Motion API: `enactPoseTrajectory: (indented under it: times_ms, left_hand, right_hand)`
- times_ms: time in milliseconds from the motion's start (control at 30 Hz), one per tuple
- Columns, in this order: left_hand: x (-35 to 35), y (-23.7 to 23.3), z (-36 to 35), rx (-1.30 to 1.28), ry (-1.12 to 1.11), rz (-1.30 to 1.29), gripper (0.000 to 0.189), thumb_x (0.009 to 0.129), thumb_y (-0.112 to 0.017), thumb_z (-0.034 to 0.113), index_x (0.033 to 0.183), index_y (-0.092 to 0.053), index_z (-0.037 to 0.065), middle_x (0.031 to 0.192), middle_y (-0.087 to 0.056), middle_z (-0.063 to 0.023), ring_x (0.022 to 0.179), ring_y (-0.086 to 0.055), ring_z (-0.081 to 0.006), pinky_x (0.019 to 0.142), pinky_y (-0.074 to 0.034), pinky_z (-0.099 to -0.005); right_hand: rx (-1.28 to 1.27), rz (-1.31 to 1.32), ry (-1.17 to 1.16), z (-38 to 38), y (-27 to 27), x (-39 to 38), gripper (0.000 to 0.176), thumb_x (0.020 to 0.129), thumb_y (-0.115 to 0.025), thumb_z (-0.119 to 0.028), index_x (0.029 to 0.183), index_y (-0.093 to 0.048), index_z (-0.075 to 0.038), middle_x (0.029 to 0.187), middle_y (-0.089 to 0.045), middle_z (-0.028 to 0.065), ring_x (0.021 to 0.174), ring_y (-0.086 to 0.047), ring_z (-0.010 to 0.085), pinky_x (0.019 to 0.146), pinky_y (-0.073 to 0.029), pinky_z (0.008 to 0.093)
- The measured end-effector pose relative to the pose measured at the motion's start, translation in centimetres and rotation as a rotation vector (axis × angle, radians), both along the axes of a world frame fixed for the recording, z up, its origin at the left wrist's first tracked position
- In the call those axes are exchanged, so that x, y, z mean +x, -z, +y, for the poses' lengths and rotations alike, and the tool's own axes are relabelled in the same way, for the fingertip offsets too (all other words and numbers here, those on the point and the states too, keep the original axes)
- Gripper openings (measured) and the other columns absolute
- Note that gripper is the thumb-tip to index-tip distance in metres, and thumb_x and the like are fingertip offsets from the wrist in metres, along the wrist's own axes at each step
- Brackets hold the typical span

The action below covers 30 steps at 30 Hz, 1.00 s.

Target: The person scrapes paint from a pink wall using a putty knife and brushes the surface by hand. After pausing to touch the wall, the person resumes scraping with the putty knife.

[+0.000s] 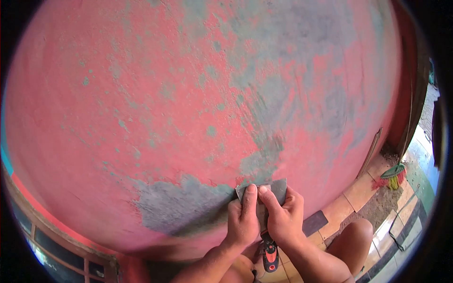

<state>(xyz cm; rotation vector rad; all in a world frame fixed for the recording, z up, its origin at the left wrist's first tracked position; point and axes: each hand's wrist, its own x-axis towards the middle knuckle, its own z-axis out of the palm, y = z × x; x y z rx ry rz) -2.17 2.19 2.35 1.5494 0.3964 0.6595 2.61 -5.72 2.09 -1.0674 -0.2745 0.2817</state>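
My left hand [244, 217] and my right hand [285, 214] are closed around a wide scraper [278, 189], both thumbs pressed on its flat grey blade. The blade's top edge lies against the pink wall [179, 94], just right of a large bare grey patch [181, 203]. Below my hands hangs the scraper's black and red handle [270, 257], with no fingers on it. Pink paint is flaked off in many spots, with green and grey showing on the upper right of the wall.
A broom [394, 174] with green and red bristles leans at the right. Dirt lies on the tiled floor [356, 191] near a dark flat block [315, 223]. A cable [394, 236] runs over the tiles. A framed window [59, 250] is at lower left. My knee shows lower right.
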Motion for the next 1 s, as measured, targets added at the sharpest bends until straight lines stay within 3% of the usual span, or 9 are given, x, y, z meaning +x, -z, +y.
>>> enactPoseTrajectory:
  times_ms: [100,367,467,533,600,700,833,967,1000]
  left_hand:
    - [-0.5,-0.8,0.5,-0.148,0.061,0.033,0.045,0.107,-0.043,0.036,0.096,-0.068,0.0,0.09,-0.065,-0.001,0.081,-0.058,-0.009,0.071,-0.048,-0.0256]
    - [0.0,-1.0,0.2,-0.038,0.012,0.004,0.045,0.107,-0.043,0.036,0.1,-0.069,0.0,0.093,-0.065,-0.0015,0.082,-0.057,-0.0078,0.071,-0.048,-0.0246]
    - [-0.2,-1.3,-0.5,-0.087,-0.014,0.001,0.044,0.107,-0.045,0.034,0.087,-0.064,0.001,0.078,-0.06,0.0036,0.072,-0.054,-0.0038,0.059,-0.044,-0.0235]
    - [-0.2,0.5,-0.7,-0.022,-0.059,-0.001,0.042,0.107,-0.045,0.034,0.082,-0.06,0.004,0.075,-0.057,0.0047,0.072,-0.052,-0.0037,0.058,-0.042,-0.0246]
    - [-0.5,0.3,0.1,-0.021,0.004,0.029,0.045,0.107,-0.044,0.036,0.099,-0.068,-0.001,0.092,-0.065,-0.0018,0.086,-0.058,-0.0088,0.075,-0.047,-0.0256]
    - [-0.2,-1.3,0.0,-0.111,0.026,-0.016,0.042,0.107,-0.045,0.034,0.082,-0.061,0.004,0.077,-0.058,0.0038,0.073,-0.052,-0.0042,0.061,-0.043,-0.0241]
    - [-0.3,0.0,-0.8,-0.066,-0.057,-0.011,0.043,0.107,-0.045,0.034,0.083,-0.062,0.003,0.075,-0.058,0.0035,0.072,-0.053,-0.0043,0.059,-0.042,-0.0234]
    - [0.0,-1.7,-0.5,0.001,-0.045,-0.006,0.044,0.107,-0.043,0.037,0.088,-0.065,0.003,0.085,-0.061,0.0022,0.077,-0.055,-0.0063,0.065,-0.045,-0.0243]
    - [-0.2,-1.5,0.1,-0.107,0.028,-0.002,0.045,0.107,-0.043,0.038,0.088,-0.065,0.003,0.084,-0.062,0.0019,0.075,-0.056,-0.0069,0.064,-0.045,-0.0247]
  right_hand:
    - [0.062,0.017,-0.006,0.1,-0.9,-0.1,0.021,0.093,-0.067,-0.017,0.088,-0.065,0.004,0.076,-0.065,0.0008,0.072,-0.055,0.0056,0.064,-0.047,0.0246]
    - [0.036,-0.023,0.001,0.4,-0.6,0.5,0.022,0.093,-0.067,-0.017,0.088,-0.065,0.004,0.076,-0.065,0.0008,0.071,-0.055,0.0059,0.063,-0.047,0.0249]
    - [0.036,0.037,-0.001,0.1,-0.7,-0.1,0.021,0.093,-0.067,-0.017,0.088,-0.065,0.004,0.076,-0.065,0.0007,0.072,-0.055,0.0058,0.064,-0.047,0.0251]
    - [0.028,0.072,0.018,0.1,0.6,-0.8,0.021,0.093,-0.068,-0.016,0.088,-0.065,0.004,0.077,-0.066,0.0007,0.072,-0.055,0.0057,0.065,-0.047,0.025]
    - [0.017,0.041,0.014,0.2,0.3,-0.4,0.019,0.094,-0.067,-0.015,0.089,-0.065,0.003,0.079,-0.065,0.0007,0.073,-0.055,0.0057,0.065,-0.047,0.0244]
    - [0.003,0.014,-0.018,-0.2,-0.7,-0.3,0.019,0.094,-0.066,-0.016,0.089,-0.065,0.003,0.08,-0.065,0.0001,0.073,-0.055,0.0053,0.064,-0.046,0.0239]
    - [0.021,0.057,0.001,0.1,0.0,-0.8,0.021,0.093,-0.067,-0.016,0.089,-0.066,0.004,0.078,-0.066,0.0009,0.073,-0.055,0.006,0.065,-0.047,0.0246]
    - [0.012,0.001,-0.021,-0.1,-1.3,0.4,0.021,0.093,-0.067,-0.017,0.089,-0.066,0.004,0.078,-0.066,0.0006,0.071,-0.055,0.0059,0.064,-0.047,0.0249]
    - [0.012,-0.001,-0.031,-0.1,-1.6,0.3,0.021,0.093,-0.067,-0.017,0.089,-0.066,0.004,0.078,-0.065,0.0007,0.071,-0.055,0.006,0.064,-0.047,0.0249]
